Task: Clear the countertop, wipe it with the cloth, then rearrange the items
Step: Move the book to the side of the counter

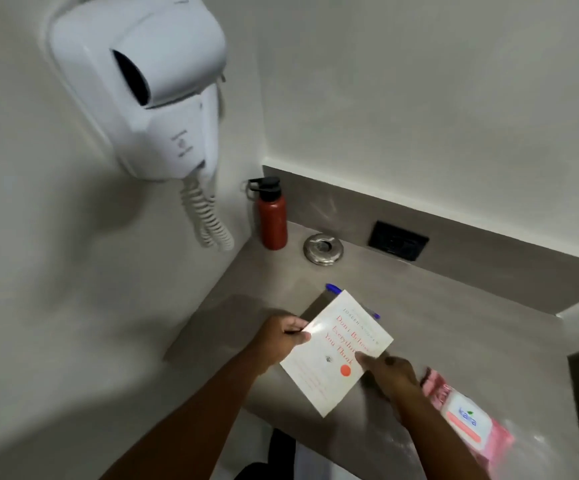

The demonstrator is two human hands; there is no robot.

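Both hands hold a white book (pixel 336 351) at lower centre of the frame, just above the grey countertop (pixel 454 327). Left hand (pixel 281 336) pinches the book's left edge, thumb on the cover, fingers curled under. Right hand (pixel 390 374) grips the right edge, thumb on the cover; its other fingers are hidden beneath, so I can't tell how they lie.

Blue pen (pixel 334 289) pokes out from behind the book's top edge. Red bottle (pixel 273 216) stands in the back corner, round metal dish (pixel 323 248) just beside it. Pink wipes pack (pixel 468 420) lies at lower right, near the right hand. No cloth in view.

Step looks like clearing or putting back; can't tell which from this frame. Countertop still has items on it, so clearing seems likelier. If so, next: carry the book off, then free a hand for the pen.
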